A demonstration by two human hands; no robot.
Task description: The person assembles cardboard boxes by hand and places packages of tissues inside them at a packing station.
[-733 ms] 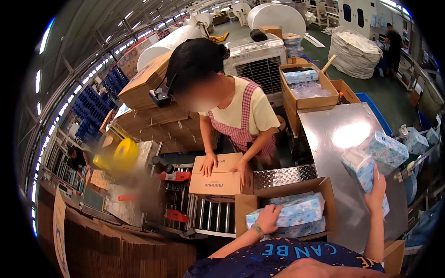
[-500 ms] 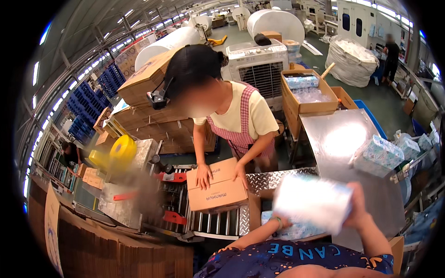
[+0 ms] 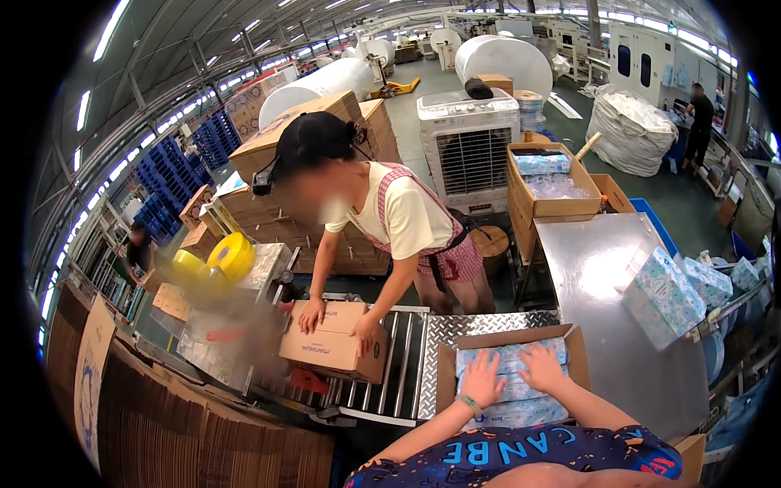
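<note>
An open cardboard box (image 3: 578, 358) stands in front of me on the diamond-plate metal. Several blue-and-white packs, which look like tissue packs (image 3: 512, 389), lie in rows inside it. My left hand (image 3: 482, 379) rests on the packs with its fingers spread, a band round its wrist. Beside it, to the right, my right hand (image 3: 540, 367) lies flat on the packs, fingers apart. Neither hand grips anything. Across the rollers a co-worker in a checked apron has both hands on a closed cardboard box (image 3: 325, 348).
A roller conveyor (image 3: 399, 350) runs left from the diamond plate. To my right is a metal table (image 3: 598, 244), with more packs (image 3: 663, 299) at its far edge. Flat cardboard (image 3: 203, 431) is stacked at lower left. Another open box (image 3: 561, 207) stands beyond the table.
The pack that was in my right hand is out of it, and both hands now lie on the packs in the box. The co-worker's closed box has moved left along the rollers.
</note>
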